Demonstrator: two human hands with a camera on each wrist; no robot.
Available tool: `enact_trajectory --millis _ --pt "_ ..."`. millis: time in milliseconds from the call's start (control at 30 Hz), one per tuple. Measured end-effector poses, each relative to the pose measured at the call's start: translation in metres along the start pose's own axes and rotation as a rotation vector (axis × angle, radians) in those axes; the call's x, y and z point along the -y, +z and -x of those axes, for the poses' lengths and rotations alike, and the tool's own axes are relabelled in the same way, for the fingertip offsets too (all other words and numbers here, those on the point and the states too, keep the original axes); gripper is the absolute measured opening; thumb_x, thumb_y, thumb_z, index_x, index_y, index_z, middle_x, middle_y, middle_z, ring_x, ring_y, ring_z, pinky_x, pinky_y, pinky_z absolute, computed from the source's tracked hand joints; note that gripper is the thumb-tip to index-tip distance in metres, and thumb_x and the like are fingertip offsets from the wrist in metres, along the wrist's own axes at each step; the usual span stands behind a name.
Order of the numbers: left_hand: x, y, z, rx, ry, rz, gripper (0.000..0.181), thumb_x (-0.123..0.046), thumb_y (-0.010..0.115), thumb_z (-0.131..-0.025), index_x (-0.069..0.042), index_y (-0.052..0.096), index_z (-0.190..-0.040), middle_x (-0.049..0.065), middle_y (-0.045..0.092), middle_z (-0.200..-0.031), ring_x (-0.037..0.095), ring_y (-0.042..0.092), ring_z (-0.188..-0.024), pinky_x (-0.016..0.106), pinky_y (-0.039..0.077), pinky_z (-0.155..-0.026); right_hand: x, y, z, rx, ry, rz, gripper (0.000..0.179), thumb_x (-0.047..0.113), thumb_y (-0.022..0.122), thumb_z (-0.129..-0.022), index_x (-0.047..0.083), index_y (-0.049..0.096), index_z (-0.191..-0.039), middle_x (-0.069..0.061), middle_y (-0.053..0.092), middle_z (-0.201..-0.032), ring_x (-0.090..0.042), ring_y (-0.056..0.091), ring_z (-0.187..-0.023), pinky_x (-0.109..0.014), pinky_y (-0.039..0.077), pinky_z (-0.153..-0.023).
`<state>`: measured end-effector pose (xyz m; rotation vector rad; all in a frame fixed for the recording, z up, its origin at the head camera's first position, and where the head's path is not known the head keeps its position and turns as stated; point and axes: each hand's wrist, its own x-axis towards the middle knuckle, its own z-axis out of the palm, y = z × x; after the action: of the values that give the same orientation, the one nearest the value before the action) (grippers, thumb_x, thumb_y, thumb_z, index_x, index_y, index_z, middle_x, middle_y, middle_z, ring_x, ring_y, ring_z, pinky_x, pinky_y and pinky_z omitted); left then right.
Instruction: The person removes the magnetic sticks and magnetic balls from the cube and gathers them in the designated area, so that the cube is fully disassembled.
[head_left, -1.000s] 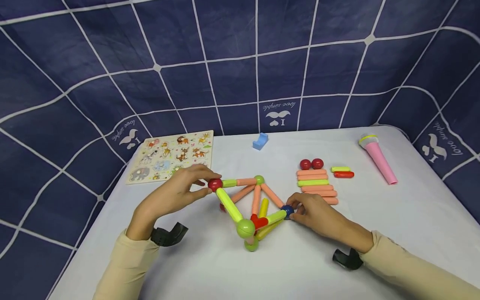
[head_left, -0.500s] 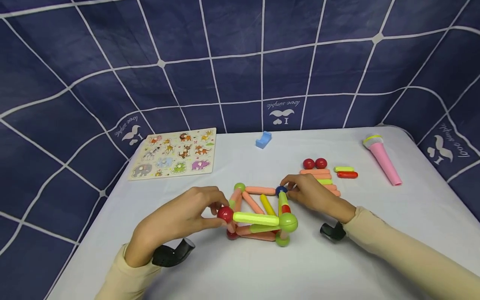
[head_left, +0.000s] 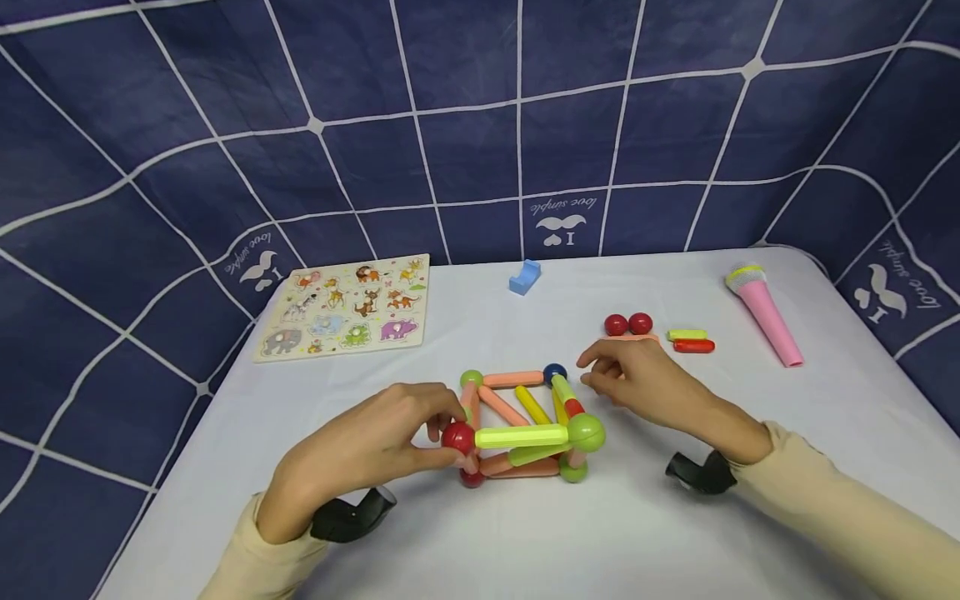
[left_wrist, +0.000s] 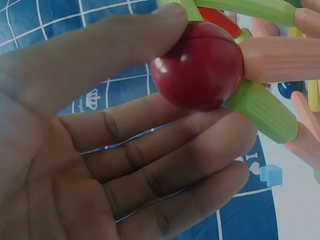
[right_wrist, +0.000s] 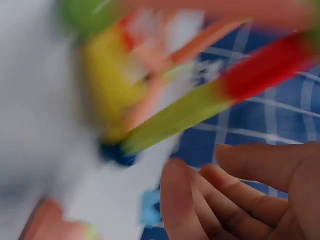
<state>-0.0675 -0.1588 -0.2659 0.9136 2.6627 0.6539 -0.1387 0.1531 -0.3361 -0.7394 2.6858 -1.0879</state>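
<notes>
A frame of coloured sticks (head_left: 522, 437) and balls stands mid-table. My left hand (head_left: 367, 442) pinches the red ball (head_left: 458, 437) at its upper near-left corner; in the left wrist view the thumb lies on one side of that ball (left_wrist: 197, 67) and the fingers on the other. At the upper near-right corner is a large green ball (head_left: 587, 432). A dark blue ball (head_left: 555, 373) forms the far-right corner. Just right of it, apart from the frame, my right hand (head_left: 648, 387) holds nothing, its fingers loosely bent. A loose-looking yellow stick (head_left: 533, 406) shows inside the frame.
Two red balls (head_left: 628, 324) and a salmon stick (head_left: 630, 337) lie behind the right hand, which hides other sticks. Short yellow-green (head_left: 687, 334) and red sticks (head_left: 693, 346), a pink toy microphone (head_left: 765, 317), a blue block (head_left: 525, 277) and an animal puzzle board (head_left: 345, 308) lie around.
The frame has been turned, its blue corner swinging from the right to the back and its green corner moving right. My right hand has let go of the blue ball and drawn away rightward.
</notes>
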Motion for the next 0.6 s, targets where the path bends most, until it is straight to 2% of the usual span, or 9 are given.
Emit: enact_trajectory --millis 67,133,200,267,333,400,467,533,600 --pt "-0.002 0.001 0.0 -0.002 -0.008 -0.001 0.02 -0.02 0.08 -0.083 -0.016 0.069 -0.099 -0.013 0.058 -0.083 0.007 0.056 -0.076 0.024 0.05 -0.068 0.015 -0.011 0.017 0.026 0.005 -0.073 0.012 0.005 0.066 -0.091 0.006 0.068 -0.103 0.002 0.065 -0.077 -0.014 0.06 -0.061 -0.031 0.054 -0.055" --pt "-0.005 0.002 0.001 -0.015 -0.015 -0.039 0.022 -0.023 0.081 -0.082 -0.016 0.069 -0.1 -0.012 0.057 -0.085 0.007 0.054 -0.075 0.024 0.049 -0.066 0.03 -0.019 0.032 0.057 0.004 -0.106 0.01 0.008 0.064 -0.093 0.009 0.067 -0.103 0.004 0.064 -0.075 -0.013 0.06 -0.06 -0.03 0.053 -0.053" --pt "-0.01 0.003 0.002 -0.043 -0.018 -0.11 0.029 -0.029 0.082 -0.081 -0.016 0.069 -0.104 -0.011 0.057 -0.092 0.007 0.052 -0.078 0.024 0.049 -0.068 0.044 -0.023 0.044 0.082 0.011 -0.093 0.01 0.017 0.064 -0.096 0.012 0.065 -0.104 0.007 0.063 -0.074 -0.011 0.059 -0.059 -0.028 0.052 -0.052" --pt "-0.015 0.009 -0.001 -0.081 0.0 -0.2 0.041 -0.038 0.081 -0.08 -0.015 0.069 -0.112 -0.009 0.057 -0.1 0.007 0.051 -0.083 0.025 0.049 -0.072 0.054 -0.022 0.052 0.089 -0.003 -0.042 0.019 0.029 0.064 -0.097 0.013 0.065 -0.106 0.011 0.061 -0.072 -0.007 0.056 -0.06 -0.026 0.049 -0.052" --pt "-0.023 0.018 -0.009 -0.121 0.051 -0.277 0.053 -0.045 0.08 -0.08 -0.013 0.066 -0.12 -0.005 0.058 -0.111 0.01 0.053 -0.092 0.028 0.05 -0.08 0.061 -0.018 0.057 0.082 -0.011 -0.002 0.028 0.038 0.065 -0.095 0.012 0.064 -0.108 0.012 0.059 -0.071 -0.005 0.053 -0.058 -0.024 0.046 -0.051" --pt "-0.033 0.032 -0.022 -0.132 0.097 -0.339 0.064 -0.051 0.076 -0.082 -0.009 0.061 -0.128 0.001 0.057 -0.123 0.014 0.055 -0.105 0.033 0.05 -0.089 0.064 -0.013 0.059 0.063 -0.011 0.022 0.034 0.04 0.068 -0.092 0.01 0.063 -0.109 0.012 0.056 -0.069 -0.005 0.05 -0.058 -0.024 0.044 -0.05" --pt "-0.043 0.046 -0.037 -0.139 0.153 -0.398 0.069 -0.054 0.072 -0.084 -0.007 0.058 -0.132 0.004 0.057 -0.127 0.017 0.055 -0.112 0.035 0.049 -0.094 0.067 -0.008 0.059 0.04 0.003 0.033 0.037 0.038 0.073 -0.089 0.008 0.063 -0.109 0.011 0.055 -0.067 -0.005 0.049 -0.055 -0.024 0.043 -0.048" --pt "-0.051 0.058 -0.05 -0.141 0.174 -0.432 0.066 -0.054 0.07 -0.086 -0.007 0.058 -0.13 0.003 0.058 -0.124 0.016 0.056 -0.113 0.033 0.049 -0.095 0.069 -0.004 0.058 0.03 0.029 0.038 0.038 0.036 0.076 -0.086 0.008 0.062 -0.108 0.009 0.053 -0.064 -0.006 0.047 -0.051 -0.024 0.04 -0.046" --pt "-0.055 0.065 -0.06 -0.149 0.175 -0.453 0.057 -0.051 0.071 -0.087 -0.008 0.06 -0.124 0.0 0.059 -0.115 0.013 0.058 -0.101 0.028 0.051 -0.087 0.072 -0.001 0.056 0.028 0.05 0.047 0.04 0.036 0.078 -0.084 0.007 0.062 -0.107 0.008 0.053 -0.061 -0.007 0.046 -0.049 -0.024 0.039 -0.045"
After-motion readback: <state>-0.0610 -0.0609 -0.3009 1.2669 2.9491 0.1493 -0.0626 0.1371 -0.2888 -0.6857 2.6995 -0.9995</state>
